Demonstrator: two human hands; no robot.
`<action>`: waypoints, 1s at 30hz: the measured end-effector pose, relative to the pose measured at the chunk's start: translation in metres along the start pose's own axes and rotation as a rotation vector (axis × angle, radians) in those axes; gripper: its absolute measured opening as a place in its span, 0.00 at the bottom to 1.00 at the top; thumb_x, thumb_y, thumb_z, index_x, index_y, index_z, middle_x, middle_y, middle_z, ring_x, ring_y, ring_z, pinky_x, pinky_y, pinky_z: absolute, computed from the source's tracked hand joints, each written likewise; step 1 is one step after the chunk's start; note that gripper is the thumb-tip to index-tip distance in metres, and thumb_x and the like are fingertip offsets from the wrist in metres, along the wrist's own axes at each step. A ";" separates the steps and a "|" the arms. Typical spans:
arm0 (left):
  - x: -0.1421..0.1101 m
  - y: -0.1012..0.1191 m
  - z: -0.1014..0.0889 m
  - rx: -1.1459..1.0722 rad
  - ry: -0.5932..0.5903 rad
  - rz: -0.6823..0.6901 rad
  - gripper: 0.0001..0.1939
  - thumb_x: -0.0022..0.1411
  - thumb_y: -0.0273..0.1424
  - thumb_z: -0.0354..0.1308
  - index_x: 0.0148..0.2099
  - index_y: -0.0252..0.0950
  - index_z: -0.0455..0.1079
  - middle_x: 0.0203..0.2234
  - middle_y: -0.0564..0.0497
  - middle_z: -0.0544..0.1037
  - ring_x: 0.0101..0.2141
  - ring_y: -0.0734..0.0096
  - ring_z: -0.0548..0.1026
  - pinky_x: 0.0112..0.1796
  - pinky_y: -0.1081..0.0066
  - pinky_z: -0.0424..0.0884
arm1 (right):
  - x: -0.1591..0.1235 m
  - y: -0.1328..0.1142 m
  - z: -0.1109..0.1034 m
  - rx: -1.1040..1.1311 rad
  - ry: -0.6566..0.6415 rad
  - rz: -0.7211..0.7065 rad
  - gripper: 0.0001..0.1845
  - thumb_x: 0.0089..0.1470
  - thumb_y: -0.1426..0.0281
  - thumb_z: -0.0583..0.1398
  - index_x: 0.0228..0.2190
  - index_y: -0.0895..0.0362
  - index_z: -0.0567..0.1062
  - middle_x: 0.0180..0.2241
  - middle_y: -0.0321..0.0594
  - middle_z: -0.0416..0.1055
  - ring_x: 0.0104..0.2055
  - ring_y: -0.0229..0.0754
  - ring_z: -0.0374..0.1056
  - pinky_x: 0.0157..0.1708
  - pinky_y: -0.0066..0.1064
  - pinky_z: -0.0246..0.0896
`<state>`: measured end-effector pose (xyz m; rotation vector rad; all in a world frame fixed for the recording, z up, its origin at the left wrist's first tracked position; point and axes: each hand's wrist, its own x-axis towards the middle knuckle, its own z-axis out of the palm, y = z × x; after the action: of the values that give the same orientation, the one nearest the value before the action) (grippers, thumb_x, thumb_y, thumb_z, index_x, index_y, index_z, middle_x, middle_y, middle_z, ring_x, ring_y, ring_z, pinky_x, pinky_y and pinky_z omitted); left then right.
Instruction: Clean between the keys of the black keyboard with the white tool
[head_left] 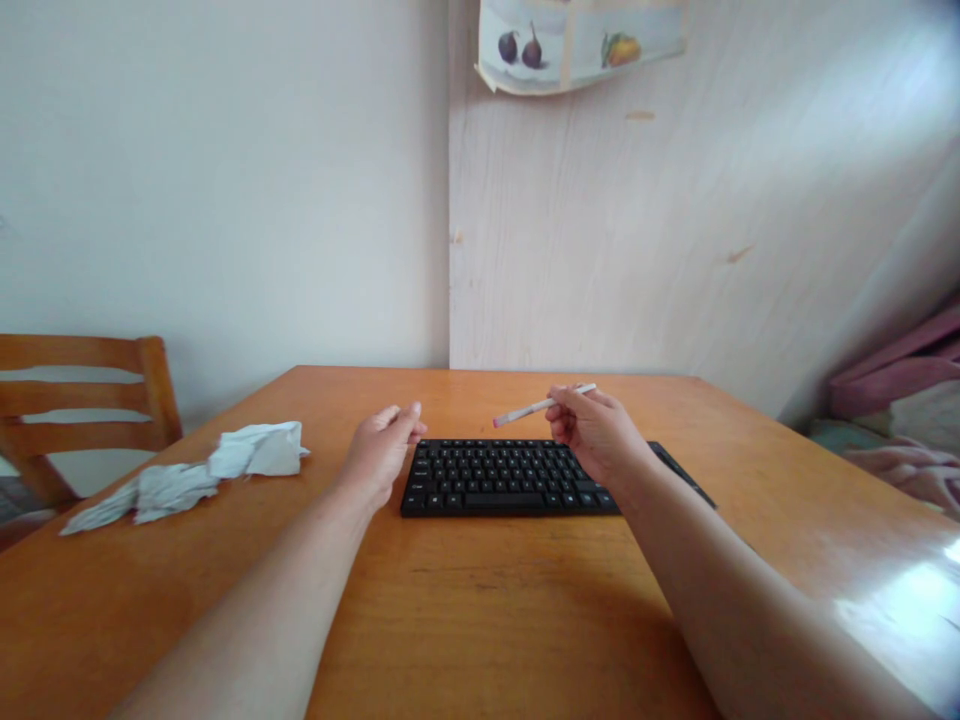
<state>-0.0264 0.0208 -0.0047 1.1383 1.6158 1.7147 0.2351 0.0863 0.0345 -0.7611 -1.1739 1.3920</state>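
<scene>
A slim brush (pixel 527 410) with a pale handle and a pinkish tip is pinched in my right hand (pixel 589 425), its tip pointing left above the far side of a black keyboard (pixel 502 480). The keyboard lies flat on the wooden table (pixel 480 610), its right part partly covered by my right hand and wrist. At the keyboard's left end hovers my left hand (pixel 381 445), fingers curled and thumb against the index finger. Nothing shows between those fingertips; the palm side is hidden.
Crumpled white tissues (pixel 255 450) lie on the table at the left. A wooden chair (pixel 82 400) stands beyond the left edge. Behind the table rises a wall with a fruit picture (pixel 577 45). Folded pinkish cloth (pixel 900 365) is piled at the far right.
</scene>
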 end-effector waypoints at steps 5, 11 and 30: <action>0.003 -0.005 -0.001 0.002 0.045 -0.027 0.19 0.53 0.49 0.63 0.34 0.36 0.74 0.33 0.47 0.81 0.37 0.64 0.76 0.38 0.67 0.67 | -0.005 0.013 0.009 -0.101 -0.079 0.016 0.16 0.48 0.60 0.69 0.30 0.57 0.71 0.22 0.33 0.71 0.19 0.32 0.62 0.20 0.26 0.53; 0.003 -0.009 0.001 0.036 0.043 -0.057 0.22 0.55 0.52 0.58 0.26 0.37 0.71 0.35 0.43 0.82 0.42 0.57 0.77 0.43 0.63 0.68 | -0.010 0.027 0.022 -0.214 -0.149 0.026 0.16 0.50 0.59 0.67 0.32 0.57 0.72 0.25 0.35 0.72 0.23 0.33 0.66 0.24 0.26 0.57; 0.008 -0.025 0.004 0.051 -0.008 -0.074 0.24 0.55 0.53 0.59 0.36 0.35 0.77 0.39 0.42 0.83 0.43 0.57 0.78 0.44 0.63 0.70 | -0.042 0.023 0.047 -0.281 -0.490 0.021 0.17 0.54 0.55 0.66 0.31 0.55 0.71 0.24 0.31 0.68 0.22 0.33 0.63 0.23 0.26 0.58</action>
<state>-0.0318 0.0337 -0.0275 1.0932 1.6845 1.6292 0.1919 0.0368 0.0196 -0.6404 -1.7752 1.4950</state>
